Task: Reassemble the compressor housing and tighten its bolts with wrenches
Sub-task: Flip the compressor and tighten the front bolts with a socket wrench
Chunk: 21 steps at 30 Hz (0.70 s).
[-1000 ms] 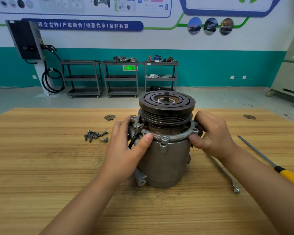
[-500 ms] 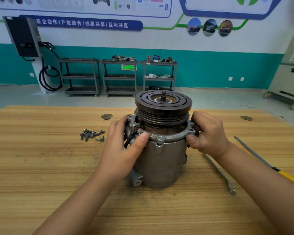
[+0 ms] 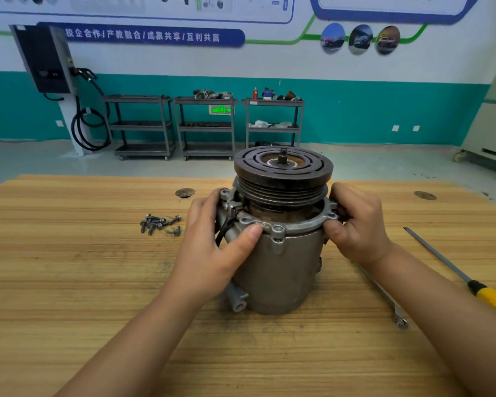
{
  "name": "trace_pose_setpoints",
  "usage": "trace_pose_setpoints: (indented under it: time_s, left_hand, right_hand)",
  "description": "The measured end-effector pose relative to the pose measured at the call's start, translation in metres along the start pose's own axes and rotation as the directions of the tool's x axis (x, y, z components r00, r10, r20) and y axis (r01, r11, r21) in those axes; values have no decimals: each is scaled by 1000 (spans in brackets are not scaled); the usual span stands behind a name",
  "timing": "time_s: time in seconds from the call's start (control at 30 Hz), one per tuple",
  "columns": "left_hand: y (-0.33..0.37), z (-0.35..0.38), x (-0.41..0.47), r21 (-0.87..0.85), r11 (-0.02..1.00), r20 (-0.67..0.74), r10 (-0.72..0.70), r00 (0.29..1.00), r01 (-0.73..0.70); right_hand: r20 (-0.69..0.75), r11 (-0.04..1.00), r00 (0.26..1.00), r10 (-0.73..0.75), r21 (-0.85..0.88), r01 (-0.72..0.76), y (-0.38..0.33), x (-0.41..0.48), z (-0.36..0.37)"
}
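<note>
A grey metal compressor housing (image 3: 281, 270) stands upright at the middle of the wooden table, with a dark grooved pulley (image 3: 282, 170) on top. A flanged front cover (image 3: 298, 224) with bolt holes sits on the housing's rim. My left hand (image 3: 212, 247) grips the cover's left side, thumb pressed on the flange. My right hand (image 3: 355, 224) grips the flange on the right. A pile of loose bolts (image 3: 159, 223) lies to the left. A slim wrench (image 3: 384, 299) lies on the table right of the housing, partly under my right forearm.
A screwdriver (image 3: 455, 270) with a yellow handle lies at the right of the table (image 3: 69, 296). Two round holes mark the tabletop near its far edge. Beyond the table stand several shelf carts and a wall charger.
Both hands keep their hold on the cover; the cover and housing look unmoved. Only the camera view has shifted slightly.
</note>
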State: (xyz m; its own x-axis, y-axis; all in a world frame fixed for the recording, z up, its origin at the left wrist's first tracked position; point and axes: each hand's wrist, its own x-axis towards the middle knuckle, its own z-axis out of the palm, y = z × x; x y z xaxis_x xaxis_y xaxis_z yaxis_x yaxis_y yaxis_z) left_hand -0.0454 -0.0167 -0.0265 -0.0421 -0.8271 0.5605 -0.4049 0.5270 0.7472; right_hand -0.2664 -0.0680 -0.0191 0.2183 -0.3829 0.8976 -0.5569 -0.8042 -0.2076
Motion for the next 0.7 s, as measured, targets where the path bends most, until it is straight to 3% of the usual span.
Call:
trace_pose_setpoints:
  time_s: [0.37, 0.7]
  left_hand:
    - [-1, -11, 3, 41, 999, 86, -15, 996, 11]
    - [-1, -10, 5, 53, 998, 21, 13, 1000, -14]
  right_hand:
    - [-21, 994, 994, 109, 35, -108, -6, -6, 5]
    - [-65, 995, 995, 74, 76, -69, -7, 0, 10]
